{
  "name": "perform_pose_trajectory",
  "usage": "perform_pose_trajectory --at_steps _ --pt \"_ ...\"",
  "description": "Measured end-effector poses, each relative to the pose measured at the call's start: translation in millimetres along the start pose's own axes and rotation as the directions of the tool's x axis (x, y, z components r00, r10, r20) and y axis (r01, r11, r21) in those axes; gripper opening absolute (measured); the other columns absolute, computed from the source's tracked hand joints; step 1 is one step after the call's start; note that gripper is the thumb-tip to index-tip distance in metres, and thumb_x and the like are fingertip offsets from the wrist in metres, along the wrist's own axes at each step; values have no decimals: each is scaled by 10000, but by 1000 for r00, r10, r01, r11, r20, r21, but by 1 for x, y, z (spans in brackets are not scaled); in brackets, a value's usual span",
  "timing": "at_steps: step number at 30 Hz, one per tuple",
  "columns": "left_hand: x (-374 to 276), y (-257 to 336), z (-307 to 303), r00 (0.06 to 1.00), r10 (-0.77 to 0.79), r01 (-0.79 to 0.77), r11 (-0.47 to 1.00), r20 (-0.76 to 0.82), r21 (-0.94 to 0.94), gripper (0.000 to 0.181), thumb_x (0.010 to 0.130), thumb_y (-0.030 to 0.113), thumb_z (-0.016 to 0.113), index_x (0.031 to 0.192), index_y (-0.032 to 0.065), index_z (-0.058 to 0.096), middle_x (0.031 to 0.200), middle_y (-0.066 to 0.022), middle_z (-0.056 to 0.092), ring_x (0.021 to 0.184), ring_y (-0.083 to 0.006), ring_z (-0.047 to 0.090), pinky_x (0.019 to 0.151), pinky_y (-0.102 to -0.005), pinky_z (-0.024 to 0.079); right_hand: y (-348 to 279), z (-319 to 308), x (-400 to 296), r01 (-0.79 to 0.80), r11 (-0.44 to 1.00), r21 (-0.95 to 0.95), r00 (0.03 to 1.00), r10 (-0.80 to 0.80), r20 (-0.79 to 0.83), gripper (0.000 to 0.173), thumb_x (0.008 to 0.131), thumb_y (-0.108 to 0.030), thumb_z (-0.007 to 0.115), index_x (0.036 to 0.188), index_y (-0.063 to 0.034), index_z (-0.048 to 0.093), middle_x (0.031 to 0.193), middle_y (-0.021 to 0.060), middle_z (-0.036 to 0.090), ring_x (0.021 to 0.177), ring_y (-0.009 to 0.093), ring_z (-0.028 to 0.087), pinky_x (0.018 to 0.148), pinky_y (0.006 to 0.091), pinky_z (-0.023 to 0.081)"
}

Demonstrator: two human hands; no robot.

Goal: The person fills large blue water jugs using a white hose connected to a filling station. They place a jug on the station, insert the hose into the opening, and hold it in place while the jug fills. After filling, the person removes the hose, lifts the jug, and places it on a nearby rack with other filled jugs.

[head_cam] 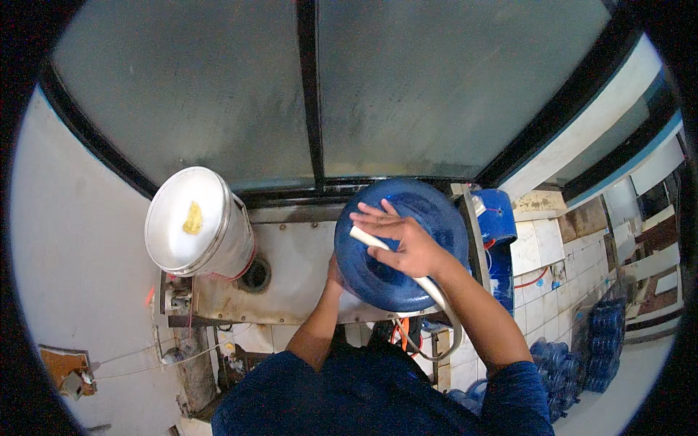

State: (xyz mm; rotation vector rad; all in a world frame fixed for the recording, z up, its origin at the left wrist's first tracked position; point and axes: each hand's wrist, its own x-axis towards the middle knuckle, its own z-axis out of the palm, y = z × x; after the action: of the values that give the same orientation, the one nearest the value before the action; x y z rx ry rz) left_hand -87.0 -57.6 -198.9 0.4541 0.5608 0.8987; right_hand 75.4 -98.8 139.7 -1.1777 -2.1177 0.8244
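Note:
A large blue plastic water jug [403,297] stands or leans at the right part of a metal worktop [297,245], its round end towards me. My left hand [334,272] rests against the jug's left side, its fingers mostly hidden behind the jug. Over the jug's round end is my right hand [401,240], with a whitish flexible hose [431,289] lying under its palm between thumb and fingers. The fingers are spread, and the hose's end points up and left. From the hand the hose runs down past the worktop's front edge and loops below it.
A white plastic bucket [215,256] with a yellow lump in it stands at the worktop's left end, beside a round drain hole [256,275]. Dark-framed glass panels [403,92] rise behind. Blue barrels [493,218] are at the right; several water jugs [556,370] stand on the floor.

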Motion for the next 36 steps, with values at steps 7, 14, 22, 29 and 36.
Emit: perform_pose_trajectory --at_steps 7,14,22,29,36 --pt "23 25 2 978 -194 195 981 75 -14 733 1055 607 399 1528 47 425 1491 -127 524 1331 -242 546 1123 -409 443 1 -7 -2 51 998 -24 992 -48 119 557 824 -123 717 1373 -193 657 1561 27 512 1563 332 239 1235 660 -11" --pt "-12 -33 2 978 107 -133 982 -181 -137 736 1054 612 397 1527 49 427 1484 -127 531 1325 -242 551 1119 -410 447 -24 5 -8 -94 949 -301 988 125 86 595 914 -214 686 1489 -234 537 1612 -3 441 1567 329 223 1218 690 -32" --pt "8 14 6 995 -100 102 991 27 -90 740 1053 618 393 1526 51 430 1476 -128 539 1318 -241 557 1114 -410 453 -19 3 -7 -30 984 -174 990 54 131 572 909 -202 696 1462 -131 567 1603 23 455 1564 302 244 1241 637 -23" --pt "-16 -2 17 998 -32 24 985 -46 -170 743 1052 623 391 1525 53 433 1469 -128 546 1312 -240 562 1110 -411 457 -16 -3 -12 -64 998 -10 986 65 151 530 859 -161 732 1383 -140 658 1534 64 541 1545 341 294 1248 597 -26" --pt "-59 4 65 962 250 -266 948 -109 -175 745 1051 629 388 1524 54 435 1462 -128 553 1306 -239 567 1106 -411 462 -17 -3 -6 -46 999 -11 991 47 125 508 838 -128 748 1342 -153 689 1520 57 559 1537 352 312 1244 606 -4"
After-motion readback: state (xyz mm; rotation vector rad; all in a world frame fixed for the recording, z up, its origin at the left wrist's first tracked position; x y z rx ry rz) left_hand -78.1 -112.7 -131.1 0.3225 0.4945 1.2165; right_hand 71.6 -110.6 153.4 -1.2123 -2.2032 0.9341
